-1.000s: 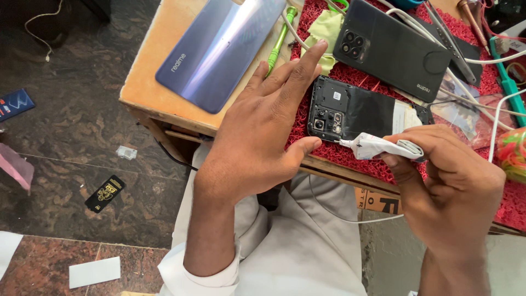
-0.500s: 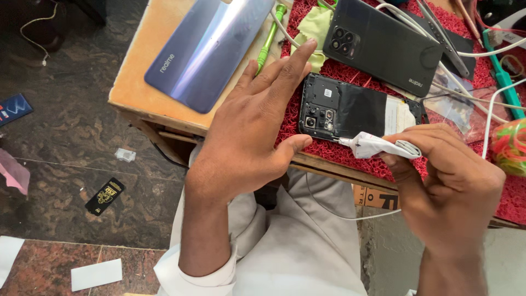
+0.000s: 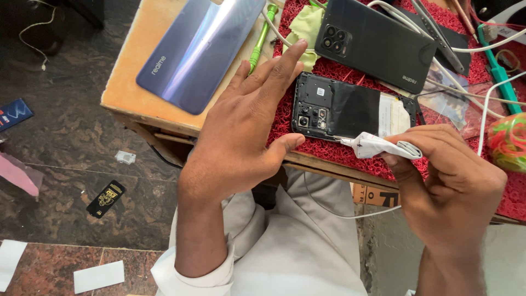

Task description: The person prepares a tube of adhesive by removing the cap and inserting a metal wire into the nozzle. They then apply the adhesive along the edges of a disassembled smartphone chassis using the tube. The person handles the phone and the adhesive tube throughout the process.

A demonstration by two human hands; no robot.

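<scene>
An opened phone [image 3: 350,109] with its back off lies on a red mat [image 3: 329,148], camera modules exposed. My left hand [image 3: 241,131] rests flat beside it with fingers spread, the thumb near the phone's lower left corner. My right hand [image 3: 444,181] grips a small white squeeze tube [image 3: 383,147] whose thin tip touches the phone's lower edge. A bluish-purple back cover [image 3: 197,49] lies on the wooden table [image 3: 126,71] to the left. A black phone [image 3: 378,41] lies face down above the opened one.
A green screwdriver [image 3: 260,38] and a yellow-green cloth [image 3: 304,24] sit between the cover and the mat. White cables [image 3: 493,104], tweezers [image 3: 438,30] and a ball of coloured rubber bands [image 3: 507,140] crowd the right. Paper scraps [image 3: 98,277] and a small black packet [image 3: 106,198] lie on the floor.
The view has shifted slightly; both hands and the tube keep nearly the same pose against the opened phone.
</scene>
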